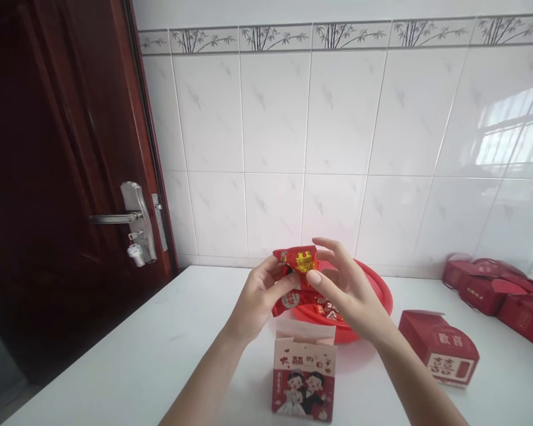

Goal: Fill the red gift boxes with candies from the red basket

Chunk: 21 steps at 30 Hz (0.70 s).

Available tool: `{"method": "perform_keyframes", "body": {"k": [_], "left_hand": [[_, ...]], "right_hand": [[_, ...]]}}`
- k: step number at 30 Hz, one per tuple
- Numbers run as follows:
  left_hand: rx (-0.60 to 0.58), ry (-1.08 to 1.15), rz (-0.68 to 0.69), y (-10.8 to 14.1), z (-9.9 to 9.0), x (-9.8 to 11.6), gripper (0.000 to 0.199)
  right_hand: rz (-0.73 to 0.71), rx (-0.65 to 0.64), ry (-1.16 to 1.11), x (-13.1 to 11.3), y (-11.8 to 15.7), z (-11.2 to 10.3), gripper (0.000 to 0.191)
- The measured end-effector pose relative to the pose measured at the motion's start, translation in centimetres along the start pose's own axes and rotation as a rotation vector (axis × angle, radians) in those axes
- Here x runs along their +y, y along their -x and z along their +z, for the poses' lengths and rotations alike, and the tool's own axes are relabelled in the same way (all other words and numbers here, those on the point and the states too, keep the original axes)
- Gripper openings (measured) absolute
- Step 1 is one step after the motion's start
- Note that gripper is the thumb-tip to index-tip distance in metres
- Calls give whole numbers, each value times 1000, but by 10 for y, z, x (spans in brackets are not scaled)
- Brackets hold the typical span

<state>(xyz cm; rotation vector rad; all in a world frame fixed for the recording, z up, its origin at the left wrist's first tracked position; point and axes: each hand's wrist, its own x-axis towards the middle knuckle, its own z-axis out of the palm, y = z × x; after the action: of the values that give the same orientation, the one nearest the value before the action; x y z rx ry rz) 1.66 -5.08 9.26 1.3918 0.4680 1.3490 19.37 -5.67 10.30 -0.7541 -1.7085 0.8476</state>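
Observation:
Red candy packets (302,260) with yellow print are held up between both hands, above the near rim of a red plastic basket (385,296). My left hand (260,296) pinches them from the left side, and a second packet with a round pale label (289,300) hangs under its thumb. My right hand (344,284) grips the upper packet with its thumb on the front; its other fingers are partly hidden behind. More small wrapped candies (329,310) lie in the basket. Just below the hands stands a gift box (304,378) with a printed bride and groom, its top flaps raised.
A closed-looking red gift box (439,343) sits to the right of the basket. Several more red boxes (493,290) are grouped by the wall at the far right. A dark wooden door (62,148) with a metal handle (115,219) borders the white table (160,343) at left.

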Motion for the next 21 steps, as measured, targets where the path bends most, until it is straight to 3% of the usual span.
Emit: {"method": "perform_keyframes", "body": {"k": [6, 17, 21], "left_hand": [[-7, -74, 18, 3, 2, -6, 33], [46, -127, 2, -4, 9, -19, 30], [123, -150, 12, -6, 13, -26, 32]], "right_hand": [[55, -134, -23, 2, 2, 8, 62], [8, -122, -107, 21, -1, 6, 34], [24, -66, -121, 29, -6, 10, 29]]}}
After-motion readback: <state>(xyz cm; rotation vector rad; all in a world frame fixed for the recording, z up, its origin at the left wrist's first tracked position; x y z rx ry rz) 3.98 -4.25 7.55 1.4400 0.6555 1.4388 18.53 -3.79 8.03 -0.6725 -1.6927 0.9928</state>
